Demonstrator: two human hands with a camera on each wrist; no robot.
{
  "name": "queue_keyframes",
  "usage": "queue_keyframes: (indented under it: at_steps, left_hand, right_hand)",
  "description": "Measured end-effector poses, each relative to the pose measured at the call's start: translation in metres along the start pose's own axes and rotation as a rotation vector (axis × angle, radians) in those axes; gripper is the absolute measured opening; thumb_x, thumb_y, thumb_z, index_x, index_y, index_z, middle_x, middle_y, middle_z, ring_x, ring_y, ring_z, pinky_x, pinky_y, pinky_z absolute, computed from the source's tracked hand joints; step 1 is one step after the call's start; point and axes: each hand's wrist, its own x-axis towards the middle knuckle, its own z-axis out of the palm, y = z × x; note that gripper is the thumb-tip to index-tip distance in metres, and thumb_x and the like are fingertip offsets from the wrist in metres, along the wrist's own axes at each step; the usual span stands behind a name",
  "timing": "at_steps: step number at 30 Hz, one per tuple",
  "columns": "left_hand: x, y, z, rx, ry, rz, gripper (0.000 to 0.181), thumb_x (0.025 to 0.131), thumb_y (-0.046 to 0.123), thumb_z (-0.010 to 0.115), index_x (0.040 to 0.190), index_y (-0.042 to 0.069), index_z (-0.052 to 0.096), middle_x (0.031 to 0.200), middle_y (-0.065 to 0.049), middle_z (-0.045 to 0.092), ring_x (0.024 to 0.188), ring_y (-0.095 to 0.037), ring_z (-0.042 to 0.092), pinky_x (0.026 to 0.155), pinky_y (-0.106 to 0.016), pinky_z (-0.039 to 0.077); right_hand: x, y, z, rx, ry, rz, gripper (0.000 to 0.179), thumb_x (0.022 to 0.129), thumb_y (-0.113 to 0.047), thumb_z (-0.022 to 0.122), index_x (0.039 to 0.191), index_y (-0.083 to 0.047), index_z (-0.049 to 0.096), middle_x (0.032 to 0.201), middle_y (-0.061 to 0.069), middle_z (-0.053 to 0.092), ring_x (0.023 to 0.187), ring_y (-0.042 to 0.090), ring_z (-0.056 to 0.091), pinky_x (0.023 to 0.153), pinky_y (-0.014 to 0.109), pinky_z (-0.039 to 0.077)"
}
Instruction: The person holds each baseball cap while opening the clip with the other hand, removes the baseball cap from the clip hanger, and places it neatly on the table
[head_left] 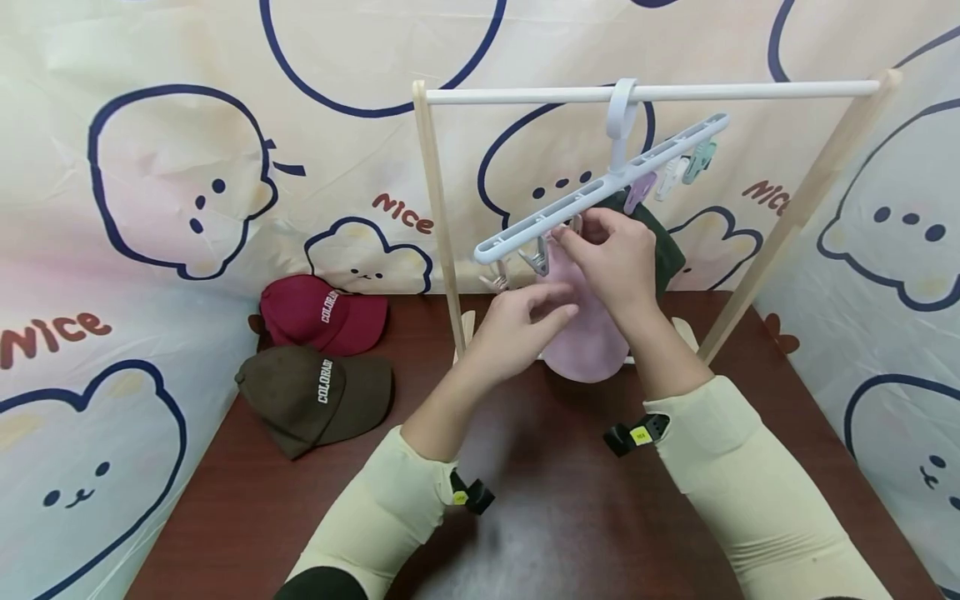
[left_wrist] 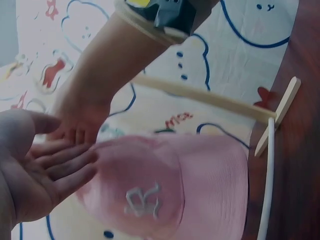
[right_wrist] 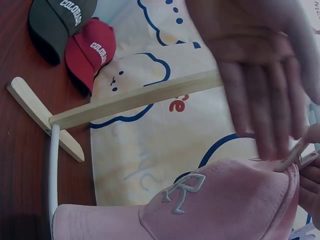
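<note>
A pink baseball cap (head_left: 588, 333) with a white embroidered letter hangs brim-down below the light-blue clip hanger (head_left: 570, 204). My right hand (head_left: 618, 258) is at the cap's top edge, its thumb and fingers pinching a pale clip (right_wrist: 295, 156) that sits on the fabric. Beside the cap's left side, my left hand (head_left: 525, 325) has its fingers extended; in the left wrist view its palm (left_wrist: 30, 170) is turned up and grips nothing. Behind the right hand a dark green cap (head_left: 667, 254) hangs from the hanger, partly hidden.
The hanger hooks over the white rod (head_left: 525, 95) of a wooden stand (head_left: 438, 208). Purple (head_left: 640, 192), white and green clips dangle at its right end, a grey clip (head_left: 537, 257) at its left. A red cap (head_left: 322, 315) and a brown cap (head_left: 318, 396) lie on the table's left.
</note>
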Motion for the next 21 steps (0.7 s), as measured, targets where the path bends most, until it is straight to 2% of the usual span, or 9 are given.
queue_keyframes:
  at_steps: [3,5,9,11,16,21]
  left_hand:
    - [0.009,0.007,0.009,-0.036,0.09,0.013,0.043,0.096,0.023,0.063,0.137,0.008,0.058,0.133,-0.002,0.063,0.118,-0.009,0.061,0.095,-0.019,0.05]
    - [0.012,0.007,0.015,-0.041,0.156,0.054,0.047,0.096,0.019,0.063,0.141,0.007,0.054,0.138,-0.004,0.06,0.122,-0.011,0.06,0.096,-0.02,0.05]
    - [0.013,0.002,0.023,0.043,0.27,0.182,0.053,0.094,0.014,0.062,0.144,0.005,0.049,0.146,-0.007,0.051,0.132,-0.013,0.051,0.103,-0.024,0.045]
    - [0.013,-0.001,0.025,0.095,0.31,0.217,0.055,0.093,0.013,0.063,0.145,0.004,0.047,0.148,-0.01,0.049,0.137,-0.014,0.045,0.109,-0.025,0.04]
    - [0.016,-0.002,0.024,0.147,0.336,0.205,0.06,0.093,0.014,0.062,0.147,0.001,0.042,0.151,-0.017,0.043,0.143,-0.017,0.037,0.116,-0.024,0.029]
    - [0.024,0.001,0.02,0.177,0.29,0.161,0.063,0.095,0.017,0.061,0.15,0.001,0.036,0.156,-0.016,0.037,0.146,-0.017,0.031,0.118,-0.023,0.024]
  right_hand:
    - [0.0,0.001,-0.001,0.014,-0.007,0.005,0.03,0.085,-0.035,0.076,0.097,-0.008,0.076,0.085,0.006,0.075,0.077,0.01,0.067,0.066,0.02,0.051]
    - [-0.001,0.002,-0.001,0.026,-0.014,0.01,0.03,0.085,-0.035,0.076,0.097,-0.008,0.076,0.086,0.006,0.075,0.077,0.01,0.068,0.067,0.02,0.052]
    - [-0.002,0.003,-0.003,0.04,-0.016,0.012,0.026,0.085,-0.033,0.076,0.094,-0.009,0.076,0.085,0.006,0.074,0.076,0.008,0.067,0.067,0.019,0.052]
    - [-0.002,0.004,-0.004,0.045,-0.017,0.01,0.025,0.085,-0.032,0.075,0.093,-0.008,0.076,0.084,0.007,0.074,0.074,0.007,0.066,0.066,0.018,0.051]
    - [0.002,0.005,-0.007,0.038,-0.034,-0.003,0.024,0.087,-0.031,0.072,0.09,-0.007,0.074,0.083,0.008,0.073,0.07,0.007,0.063,0.062,0.017,0.049]
    - [0.007,0.005,-0.008,0.053,-0.05,0.007,0.026,0.088,-0.031,0.072,0.093,-0.006,0.074,0.085,0.01,0.073,0.073,0.007,0.063,0.065,0.017,0.05]
